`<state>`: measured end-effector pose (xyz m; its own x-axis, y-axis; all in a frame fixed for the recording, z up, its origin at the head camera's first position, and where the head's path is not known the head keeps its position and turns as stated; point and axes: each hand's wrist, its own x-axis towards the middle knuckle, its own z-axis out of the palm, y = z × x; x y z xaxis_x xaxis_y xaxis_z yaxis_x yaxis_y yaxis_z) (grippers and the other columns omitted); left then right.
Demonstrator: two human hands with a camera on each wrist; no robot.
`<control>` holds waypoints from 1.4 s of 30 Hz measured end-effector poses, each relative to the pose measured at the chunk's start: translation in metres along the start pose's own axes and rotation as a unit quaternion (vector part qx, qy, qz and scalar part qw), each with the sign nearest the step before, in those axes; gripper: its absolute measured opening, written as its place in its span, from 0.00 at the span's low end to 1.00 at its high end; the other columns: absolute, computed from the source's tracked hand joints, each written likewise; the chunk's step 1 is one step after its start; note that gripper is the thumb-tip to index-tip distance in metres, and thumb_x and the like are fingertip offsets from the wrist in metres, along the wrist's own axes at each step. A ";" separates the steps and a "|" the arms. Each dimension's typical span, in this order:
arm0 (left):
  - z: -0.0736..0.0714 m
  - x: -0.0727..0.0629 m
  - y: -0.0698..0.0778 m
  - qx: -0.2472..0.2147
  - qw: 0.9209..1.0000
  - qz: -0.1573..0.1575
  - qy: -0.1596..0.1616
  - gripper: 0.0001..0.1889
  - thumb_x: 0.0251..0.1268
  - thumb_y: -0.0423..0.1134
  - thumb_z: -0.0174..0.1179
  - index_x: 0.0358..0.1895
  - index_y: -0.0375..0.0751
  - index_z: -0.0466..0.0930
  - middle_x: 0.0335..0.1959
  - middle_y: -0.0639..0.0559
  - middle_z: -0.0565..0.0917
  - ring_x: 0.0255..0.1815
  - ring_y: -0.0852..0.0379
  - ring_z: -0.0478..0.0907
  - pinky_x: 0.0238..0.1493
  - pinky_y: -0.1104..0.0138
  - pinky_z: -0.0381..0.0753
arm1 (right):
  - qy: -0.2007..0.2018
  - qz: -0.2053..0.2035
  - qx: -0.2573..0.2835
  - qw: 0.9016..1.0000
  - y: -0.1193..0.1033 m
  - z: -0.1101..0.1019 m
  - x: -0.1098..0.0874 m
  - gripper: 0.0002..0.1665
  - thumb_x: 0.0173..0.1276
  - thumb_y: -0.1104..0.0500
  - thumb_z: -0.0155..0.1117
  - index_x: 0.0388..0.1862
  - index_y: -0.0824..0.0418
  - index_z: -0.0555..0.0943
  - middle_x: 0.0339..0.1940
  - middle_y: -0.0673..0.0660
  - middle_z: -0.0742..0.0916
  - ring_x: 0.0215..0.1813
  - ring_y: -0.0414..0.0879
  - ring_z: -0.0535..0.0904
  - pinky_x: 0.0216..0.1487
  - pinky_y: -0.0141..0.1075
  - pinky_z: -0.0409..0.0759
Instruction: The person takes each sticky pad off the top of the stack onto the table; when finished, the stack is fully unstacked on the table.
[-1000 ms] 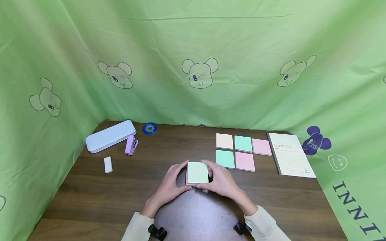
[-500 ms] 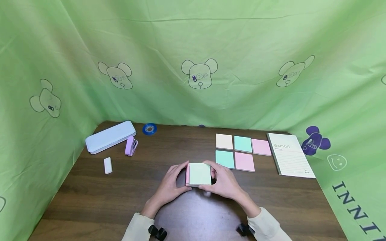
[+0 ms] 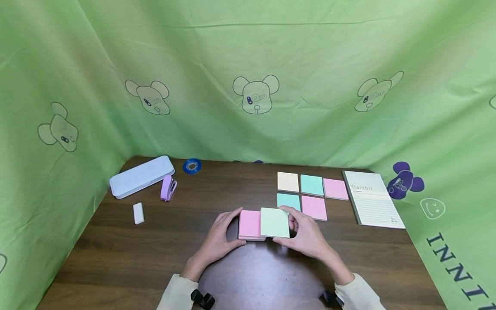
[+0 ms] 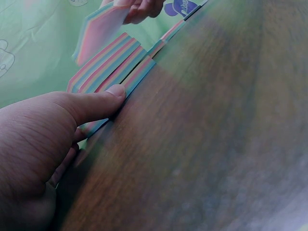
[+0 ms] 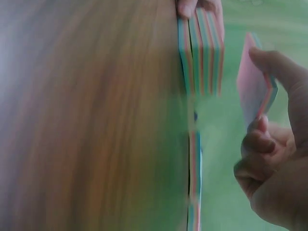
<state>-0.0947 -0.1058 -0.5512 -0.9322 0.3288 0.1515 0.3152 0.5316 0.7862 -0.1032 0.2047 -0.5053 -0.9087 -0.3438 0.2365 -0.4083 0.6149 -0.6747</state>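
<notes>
My left hand (image 3: 217, 237) grips a stack of sticky note pads (image 3: 249, 224) by its front and back edges, thumb toward me; the top pad is pink. In the left wrist view the stack (image 4: 108, 67) rests on the table with striped layered edges. My right hand (image 3: 306, 232) pinches a pale green sticky note pad (image 3: 275, 222) between thumb and fingers. The right wrist view shows this pad (image 5: 254, 84) raised clear of the stack (image 5: 204, 53), its underside pinkish. From the head view, it overlaps the stack's right side.
Several sticky note pads (image 3: 314, 208) lie in two rows behind my right hand, beside a white notepad (image 3: 373, 200). On the left are a pale blue case (image 3: 142, 176), purple stapler (image 3: 168, 187), white eraser (image 3: 138, 213) and blue tape roll (image 3: 192, 166). Green cloth surrounds the table.
My right hand has lifted the pale green pad off the stack and carried it right, uncovering the pink pad beneath. My left hand has stayed on the stack.
</notes>
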 end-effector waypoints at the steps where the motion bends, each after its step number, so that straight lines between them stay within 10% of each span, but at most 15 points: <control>1: 0.000 0.000 0.000 0.000 1.000 -0.001 0.001 0.53 0.57 0.36 0.87 0.86 0.50 0.68 0.79 0.52 0.78 0.79 0.46 0.71 0.77 0.42 0.72 | -0.001 0.000 0.005 1.000 0.005 -0.004 -0.003 0.47 0.50 0.50 0.94 0.69 0.56 0.84 0.28 0.40 0.74 0.30 0.34 0.69 0.34 0.31 0.71; 25: 0.001 -0.001 -0.003 0.016 1.000 0.001 0.009 0.53 0.56 0.37 0.88 0.86 0.50 0.68 0.78 0.51 0.78 0.78 0.45 0.72 0.76 0.42 0.75 | 0.059 0.046 0.003 0.997 0.106 -0.111 -0.060 0.46 0.49 0.67 0.92 0.70 0.64 0.83 0.32 0.52 0.76 0.31 0.38 0.69 0.30 0.28 0.72; 42: 0.001 0.001 0.000 0.014 1.000 0.003 0.006 0.53 0.57 0.37 0.87 0.86 0.50 0.69 0.78 0.51 0.78 0.78 0.46 0.71 0.76 0.42 0.74 | -0.005 0.063 -0.178 0.982 0.136 -0.136 -0.056 0.53 0.56 0.49 0.92 0.75 0.69 0.78 0.33 0.46 0.75 0.32 0.35 0.66 0.34 0.34 0.65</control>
<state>-0.0954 -0.1046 -0.5521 -0.9321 0.3233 0.1635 0.3258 0.5508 0.7684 -0.1194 0.4041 -0.5151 -0.9537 -0.2548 0.1596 -0.2989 0.8615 -0.4105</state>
